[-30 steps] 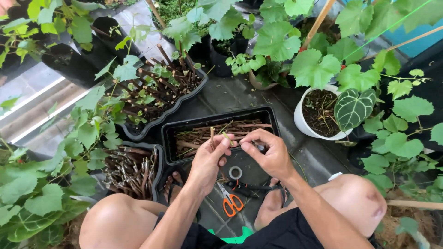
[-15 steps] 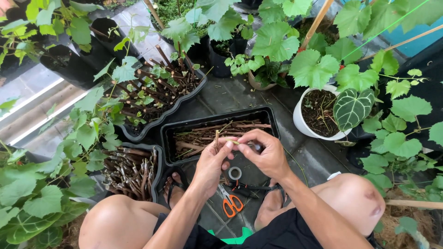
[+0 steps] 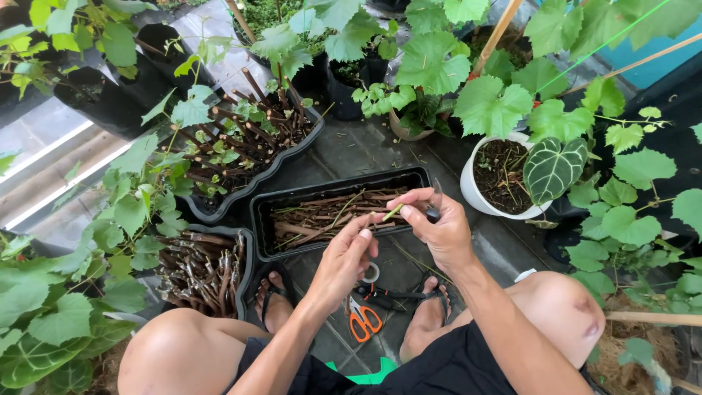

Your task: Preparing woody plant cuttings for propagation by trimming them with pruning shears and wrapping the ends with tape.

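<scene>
My right hand (image 3: 437,224) holds a thin green cutting (image 3: 393,212) between thumb and fingers, with a small dark blade (image 3: 434,205) in the same hand. My left hand (image 3: 349,257) sits just below it, fingertips close to the cutting's lower end. Both hands hover over the near edge of a black rectangular tray (image 3: 263,212) filled with brown and green stick cuttings (image 3: 325,216). Orange-handled scissors (image 3: 360,320) and a small roll of tape (image 3: 371,273) lie on the floor between my sandalled feet.
Left of me a black tray holds bundled brown cuttings (image 3: 197,267); behind it another tray (image 3: 241,146) has upright sprouting sticks. A white pot (image 3: 472,183) with soil stands at right. Leafy vines, black pots and bamboo stakes crowd all sides.
My hands have separated: the right one lifted the green cutting up and rightwards, while the left dropped slightly lower and let go of it.
</scene>
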